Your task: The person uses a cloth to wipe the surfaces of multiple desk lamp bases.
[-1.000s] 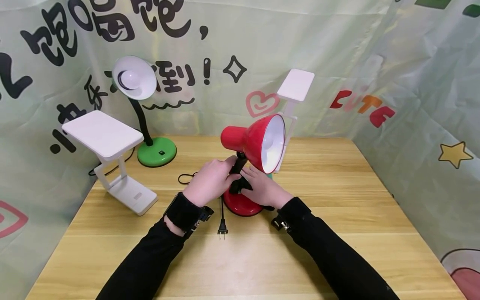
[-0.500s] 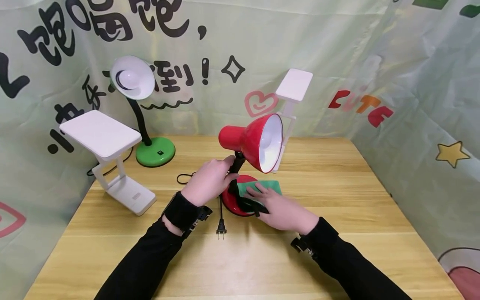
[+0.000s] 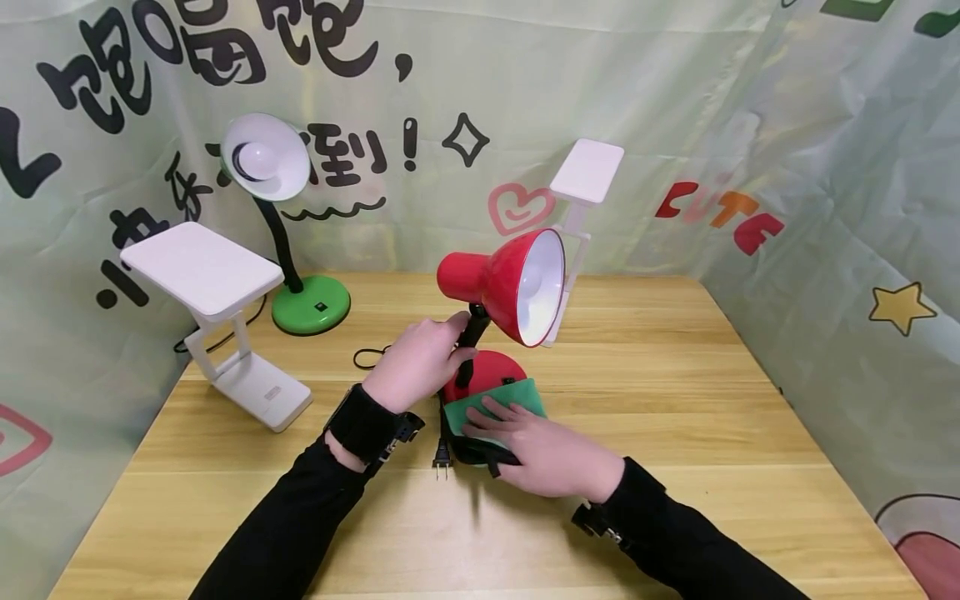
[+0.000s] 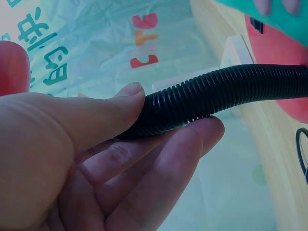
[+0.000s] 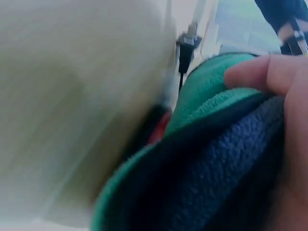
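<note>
While the left grip (image 3: 420, 360) pinches the neck (image 4: 211, 91) above the base (image 3: 497, 367), the nearer right grip (image 3: 547, 450), fingers straight, presses the cloth (image 3: 527, 393) over the base's near side.

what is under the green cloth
The red lamp base. Its rear part shows past the green cloth; most of its front is hidden beneath the cloth and right hand.

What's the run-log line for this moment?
left hand: grips black gooseneck of red lamp | right hand: rests on green cloth over red base | plug: unplugged on tabletop | green-based lamp: standing back left
</note>
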`<state>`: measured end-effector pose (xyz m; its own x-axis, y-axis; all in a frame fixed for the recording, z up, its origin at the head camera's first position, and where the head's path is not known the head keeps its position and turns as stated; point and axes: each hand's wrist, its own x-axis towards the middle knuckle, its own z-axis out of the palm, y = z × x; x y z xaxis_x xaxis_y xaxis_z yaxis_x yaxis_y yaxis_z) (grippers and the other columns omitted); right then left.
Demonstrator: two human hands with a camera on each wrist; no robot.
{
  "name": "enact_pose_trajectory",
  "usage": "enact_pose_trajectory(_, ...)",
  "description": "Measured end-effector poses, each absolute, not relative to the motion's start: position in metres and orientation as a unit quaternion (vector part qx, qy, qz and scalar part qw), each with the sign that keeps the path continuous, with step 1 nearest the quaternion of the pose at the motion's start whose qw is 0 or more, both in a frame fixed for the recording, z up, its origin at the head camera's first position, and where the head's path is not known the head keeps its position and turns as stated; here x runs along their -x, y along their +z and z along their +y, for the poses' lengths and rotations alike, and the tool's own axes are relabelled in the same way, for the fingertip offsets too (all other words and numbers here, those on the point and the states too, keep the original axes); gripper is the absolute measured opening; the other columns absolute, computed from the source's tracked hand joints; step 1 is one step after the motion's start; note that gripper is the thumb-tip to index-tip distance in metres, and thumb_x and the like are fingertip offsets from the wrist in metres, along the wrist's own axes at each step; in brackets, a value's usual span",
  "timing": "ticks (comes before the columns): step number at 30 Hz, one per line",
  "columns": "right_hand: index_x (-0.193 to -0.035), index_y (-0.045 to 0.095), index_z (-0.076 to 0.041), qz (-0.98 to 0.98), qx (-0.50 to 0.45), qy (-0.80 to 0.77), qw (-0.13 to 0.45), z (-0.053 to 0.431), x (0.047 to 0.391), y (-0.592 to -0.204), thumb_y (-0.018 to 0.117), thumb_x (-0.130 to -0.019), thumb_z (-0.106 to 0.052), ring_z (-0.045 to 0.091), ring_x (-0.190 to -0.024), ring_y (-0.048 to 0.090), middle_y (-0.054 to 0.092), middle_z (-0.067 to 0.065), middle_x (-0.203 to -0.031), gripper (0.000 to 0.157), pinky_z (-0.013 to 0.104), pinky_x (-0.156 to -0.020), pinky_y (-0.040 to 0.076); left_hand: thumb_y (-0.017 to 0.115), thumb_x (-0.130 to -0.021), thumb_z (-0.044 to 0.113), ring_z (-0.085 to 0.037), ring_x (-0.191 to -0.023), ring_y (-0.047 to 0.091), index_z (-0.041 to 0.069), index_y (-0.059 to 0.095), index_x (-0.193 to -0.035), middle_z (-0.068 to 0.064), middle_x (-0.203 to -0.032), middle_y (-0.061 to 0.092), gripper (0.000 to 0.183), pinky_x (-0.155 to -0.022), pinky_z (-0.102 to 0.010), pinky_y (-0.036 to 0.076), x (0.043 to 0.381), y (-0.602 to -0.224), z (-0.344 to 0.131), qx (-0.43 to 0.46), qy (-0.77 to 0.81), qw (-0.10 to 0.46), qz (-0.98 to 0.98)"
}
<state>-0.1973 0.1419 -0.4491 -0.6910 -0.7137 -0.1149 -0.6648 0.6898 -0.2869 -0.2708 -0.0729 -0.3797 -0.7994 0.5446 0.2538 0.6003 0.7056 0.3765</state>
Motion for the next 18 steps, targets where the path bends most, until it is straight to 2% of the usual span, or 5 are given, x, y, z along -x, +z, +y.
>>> enact_pose_trajectory(4, -0.151, 0.038, -0.022, 0.914, 0.393, -0.079, 0.066, 0.121, 0.199, -0.456, 0.046, -0.099, -0.039, 0.024, -0.154, 0.018, 0.029, -0.004, -0.162, 0.055, 0.050, -0.122, 0.023, 0.067, -0.095, 0.026, -0.008, -0.050, 0.052, 0.013, 0.053, -0.101, 0.002, -0.063, 0.054, 0.020, -0.052, -0.024, 0.042, 0.271, -0.380, -0.074, 0.312, -0.227, 0.067, -0.920)
enact_pose_trajectory(9, -0.152, 0.037, -0.022, 0.918, 0.389, -0.058, 0.046, 0.100, 0.203, -0.460, 0.046, -0.100, -0.044, 0.022, -0.154, 0.019, 0.029, -0.003, -0.162, 0.057, 0.047, -0.123, 0.023, 0.066, -0.095, 0.028, -0.008, -0.052, 0.054, 0.015, 0.052, -0.101, 0.002, -0.063, 0.054, 0.020, -0.054, -0.025, 0.044, 0.271, -0.381, -0.075, 0.309, -0.228, 0.067, -0.921)
enact_pose_trajectory(13, -0.151, 0.039, -0.021, 0.919, 0.385, -0.073, 0.048, 0.100, 0.203, -0.460, 0.047, -0.099, -0.040, 0.021, -0.154, 0.019, 0.031, -0.004, -0.161, 0.056, 0.046, -0.123, 0.022, 0.066, -0.095, 0.029, -0.008, -0.051, 0.054, 0.015, 0.052, -0.102, 0.002, -0.063, 0.054, 0.020, -0.055, -0.025, 0.044, 0.271, -0.381, -0.076, 0.308, -0.229, 0.063, -0.921)
enact_pose_trajectory(18, -0.147, 0.046, -0.019, 0.906, 0.402, -0.124, 0.052, 0.119, 0.199, -0.458, 0.048, -0.098, -0.030, 0.023, -0.152, 0.026, 0.039, -0.004, -0.158, 0.051, 0.052, -0.120, 0.026, 0.067, -0.095, 0.026, -0.009, -0.050, 0.052, 0.013, 0.053, -0.103, 0.002, -0.064, 0.054, 0.020, -0.053, -0.025, 0.043, 0.271, -0.380, -0.076, 0.310, -0.232, 0.061, -0.920)
